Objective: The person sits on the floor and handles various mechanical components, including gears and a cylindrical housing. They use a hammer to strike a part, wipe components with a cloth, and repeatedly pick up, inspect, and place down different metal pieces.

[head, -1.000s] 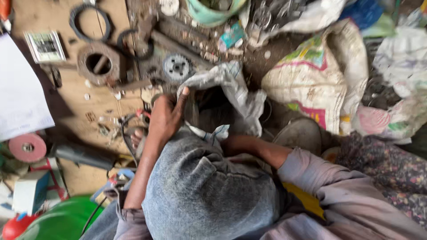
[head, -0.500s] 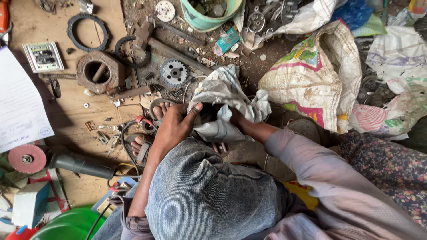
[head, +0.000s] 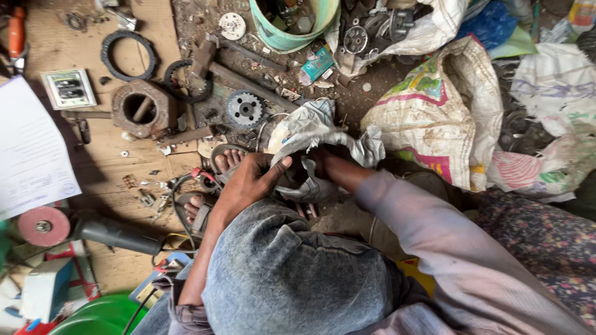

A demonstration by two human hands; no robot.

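Rag [head: 310, 133], grey-white & crumpled, is held low centre over the ground between both hands, just above the person's knee [head: 292, 279]. Left hand [head: 248, 183] is clenched on rag's lower left edge, thumb pressed up against the cloth. Right hand [head: 320, 162] is mostly buried in the folds; fingers hidden, so its grip can't be told, though rag is wrapped around it. A dark curved part is seen inside the rag, kind unclear.

Surroundings: sandalled feet [head: 226, 160] just left of left hand, partly covered by it. Gear [head: 244, 109] lies just up-left of rag, near a black toothed ring [head: 129, 56] & a rusty hex block [head: 141, 109] w/ a hole. Metal bars are laid near the gear. Green bucket [head: 292, 25] of parts stands at top, well apart from rag. Printed sack [head: 444, 118] is touching rag's right side; more sacks at far right. Angle grinder [head: 68, 226] w/ pink disc lies at left, past the feet. White paper [head: 31, 149] at left edge, switch plate [head: 68, 89] above it. Small screws & scraps are scattered on cardboard floor [head: 105, 180].

View of rag's lower half is blocked by knee, left hand & right sleeve [head: 434, 229].
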